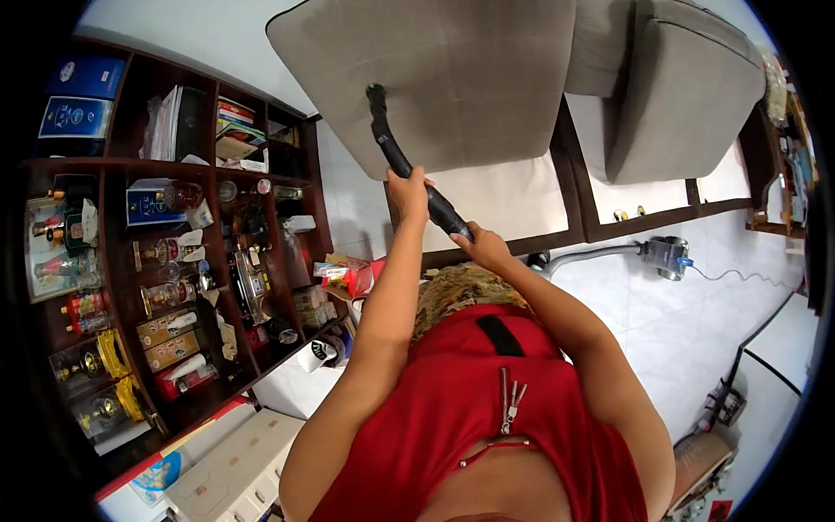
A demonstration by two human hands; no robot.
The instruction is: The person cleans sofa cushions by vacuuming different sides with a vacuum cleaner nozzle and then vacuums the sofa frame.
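Note:
A black vacuum tube [439, 206] slants across the upper middle, its brush head resting against the grey sofa cushion [470, 78]. My left hand [409, 193] is wrapped round the middle of the tube. Lower and to the right, my right hand [485, 249] grips the tube's rear end. From there a grey hose [591, 253] runs right to a small vacuum body [666, 257] on the floor.
Dark shelves [161, 163] with bottles and boxes fill the left side. Another grey cushion [687, 96] leans on the wooden sofa frame [578, 196] at right. A white cabinet [230, 465] stands lower left. A thin cord [739, 277] trails right.

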